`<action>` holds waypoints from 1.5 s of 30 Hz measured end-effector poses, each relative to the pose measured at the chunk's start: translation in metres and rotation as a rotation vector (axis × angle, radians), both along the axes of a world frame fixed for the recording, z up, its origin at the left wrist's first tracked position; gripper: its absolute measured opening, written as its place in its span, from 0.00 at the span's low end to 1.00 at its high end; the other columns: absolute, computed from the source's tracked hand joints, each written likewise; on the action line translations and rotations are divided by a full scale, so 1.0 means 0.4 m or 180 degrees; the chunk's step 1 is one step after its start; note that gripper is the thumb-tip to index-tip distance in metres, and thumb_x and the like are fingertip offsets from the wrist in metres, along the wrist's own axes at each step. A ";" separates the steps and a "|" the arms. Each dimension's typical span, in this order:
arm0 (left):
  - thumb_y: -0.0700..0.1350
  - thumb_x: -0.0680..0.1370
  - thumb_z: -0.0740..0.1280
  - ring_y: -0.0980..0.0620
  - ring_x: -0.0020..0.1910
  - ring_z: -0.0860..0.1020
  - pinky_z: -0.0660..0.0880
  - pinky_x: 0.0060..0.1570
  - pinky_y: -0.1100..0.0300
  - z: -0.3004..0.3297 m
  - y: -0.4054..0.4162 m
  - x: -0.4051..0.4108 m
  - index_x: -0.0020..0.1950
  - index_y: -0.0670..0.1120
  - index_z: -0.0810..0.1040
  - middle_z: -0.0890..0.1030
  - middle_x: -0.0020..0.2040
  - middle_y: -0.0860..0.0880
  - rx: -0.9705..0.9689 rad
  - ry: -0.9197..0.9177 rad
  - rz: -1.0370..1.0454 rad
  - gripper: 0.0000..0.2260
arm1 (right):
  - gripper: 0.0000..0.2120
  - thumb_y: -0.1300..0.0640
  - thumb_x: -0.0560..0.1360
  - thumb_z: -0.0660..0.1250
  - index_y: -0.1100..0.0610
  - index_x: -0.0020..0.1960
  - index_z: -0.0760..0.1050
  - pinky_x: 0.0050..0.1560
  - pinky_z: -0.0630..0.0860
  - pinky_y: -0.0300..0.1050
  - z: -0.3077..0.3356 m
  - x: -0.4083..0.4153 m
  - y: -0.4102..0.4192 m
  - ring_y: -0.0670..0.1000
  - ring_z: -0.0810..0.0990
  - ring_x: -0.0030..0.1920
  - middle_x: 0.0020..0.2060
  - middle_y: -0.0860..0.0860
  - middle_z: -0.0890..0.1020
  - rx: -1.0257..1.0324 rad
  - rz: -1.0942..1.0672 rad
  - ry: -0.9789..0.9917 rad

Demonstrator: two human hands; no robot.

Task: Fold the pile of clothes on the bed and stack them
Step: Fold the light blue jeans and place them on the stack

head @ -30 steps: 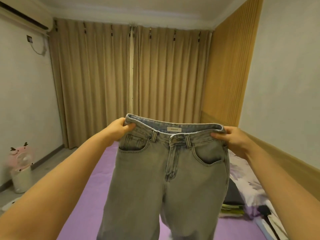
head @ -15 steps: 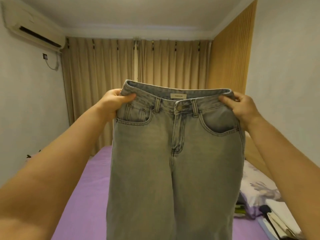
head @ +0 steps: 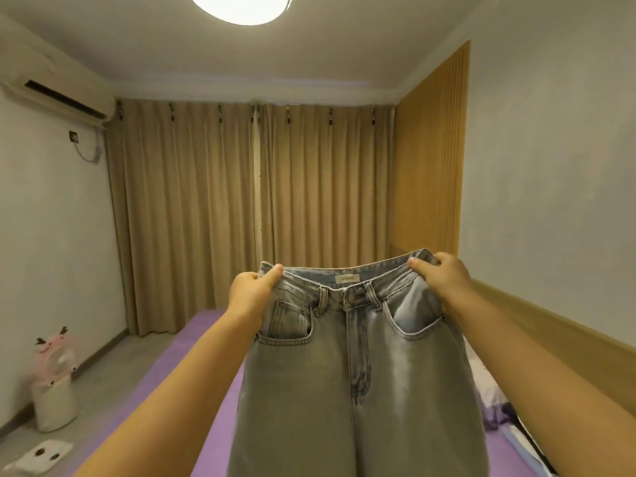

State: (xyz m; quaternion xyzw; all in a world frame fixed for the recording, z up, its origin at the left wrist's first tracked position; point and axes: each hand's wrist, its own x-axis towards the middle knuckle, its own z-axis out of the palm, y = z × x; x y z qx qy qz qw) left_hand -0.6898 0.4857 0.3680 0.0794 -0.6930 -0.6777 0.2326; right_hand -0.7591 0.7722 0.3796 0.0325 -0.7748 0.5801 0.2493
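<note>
A: Status on the hands?

B: Your left hand (head: 253, 294) pinches the waistband of the jeans (head: 358, 383) at one corner, thumb on the front, fingers curled behind. Your right hand (head: 442, 282) grips the opposite corner the same way. Both arms out straight, jeans held up in the air between your hands.

A: Where's the garment relative to the bed?

B: It hangs from your hands, front facing you, above the bed (head: 172, 383). The legs run out of the bottom of the frame, so I can't tell whether they touch the sheet.

A: Material?

B: Faded grey-blue denim, stiff, hanging flat with few creases. Button and fly are closed, belt loops either side of the button, a white label (head: 347, 279) inside the back waistband. Curved front pocket under each hand; can't tell whether either holds anything.

A: Anything else around?

B: The bed has a smooth purple sheet. Below your right forearm there's some crumpled fabric (head: 495, 404) on the bed, floral and dark bits, too blurred to sort. Beyond your hands, pleated tan curtains (head: 251, 215). Left of your left arm, on the floor, a pink and white fan (head: 55, 373) shaped like a deer. Round light (head: 241, 8) overhead.
</note>
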 end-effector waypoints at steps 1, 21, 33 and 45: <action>0.48 0.76 0.70 0.39 0.42 0.82 0.80 0.48 0.45 -0.003 0.015 0.011 0.40 0.36 0.78 0.82 0.44 0.35 0.0054 -0.0001 -0.0059 0.14 | 0.15 0.54 0.73 0.72 0.58 0.36 0.68 0.37 0.73 0.39 -0.003 0.013 -0.018 0.53 0.74 0.35 0.33 0.55 0.76 -0.0179 0.0051 -0.0052; 0.52 0.77 0.66 0.44 0.49 0.82 0.79 0.52 0.46 -0.001 0.189 0.059 0.54 0.40 0.77 0.82 0.49 0.40 0.0251 0.0722 -0.0621 0.16 | 0.10 0.63 0.77 0.66 0.51 0.55 0.77 0.53 0.80 0.43 -0.069 0.204 -0.264 0.45 0.82 0.53 0.49 0.47 0.83 -0.0250 0.1686 0.0814; 0.44 0.78 0.63 0.47 0.47 0.81 0.80 0.50 0.50 0.035 0.053 0.056 0.57 0.44 0.78 0.83 0.49 0.44 0.0299 0.1004 -0.1226 0.10 | 0.60 0.34 0.55 0.77 0.45 0.76 0.47 0.65 0.70 0.43 -0.146 0.093 -0.154 0.46 0.66 0.70 0.72 0.44 0.64 -0.0541 0.1849 0.0056; 0.45 0.77 0.68 0.54 0.65 0.69 0.66 0.67 0.55 0.035 -0.055 0.055 0.70 0.47 0.68 0.71 0.68 0.48 -0.1727 0.1215 0.0977 0.22 | 0.10 0.58 0.67 0.77 0.53 0.47 0.81 0.42 0.81 0.41 -0.147 0.085 -0.292 0.49 0.85 0.43 0.42 0.49 0.86 -0.0978 0.2433 0.0258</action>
